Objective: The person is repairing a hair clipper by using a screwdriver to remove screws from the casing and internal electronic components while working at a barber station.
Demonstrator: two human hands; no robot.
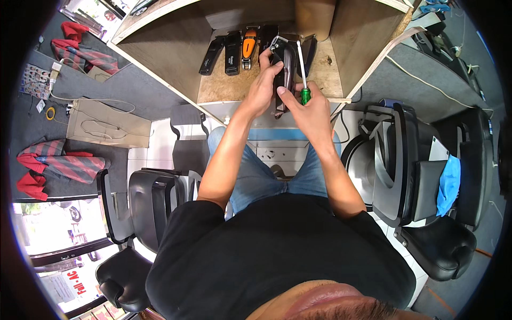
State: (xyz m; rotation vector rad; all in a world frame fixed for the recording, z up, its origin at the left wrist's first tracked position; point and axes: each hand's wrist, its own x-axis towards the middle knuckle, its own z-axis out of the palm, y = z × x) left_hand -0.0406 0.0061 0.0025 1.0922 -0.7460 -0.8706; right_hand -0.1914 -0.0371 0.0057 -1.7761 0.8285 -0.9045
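Note:
A dark, glossy hair clipper (288, 66) is held up over the front of a wooden shelf, its metal blade end pointing away from me. My left hand (262, 88) grips it from the left side, fingers near the blade end. In my right hand (313, 109) is a screwdriver (305, 95) with a green handle, its pale shaft pointing away along the clipper's right side. The right thumb lies against the lower part of the clipper. Behind, on the shelf, lie black clippers (232, 53) and an orange and black trimmer (249, 47).
The wooden shelf (221, 90) has side walls and a worn board. Another dark object (307, 56) lies right of the clipper. Black barber chairs stand left (154, 200) and right (402, 165), the right one with a blue cloth (449, 184). A cardboard box (109, 125) sits at left.

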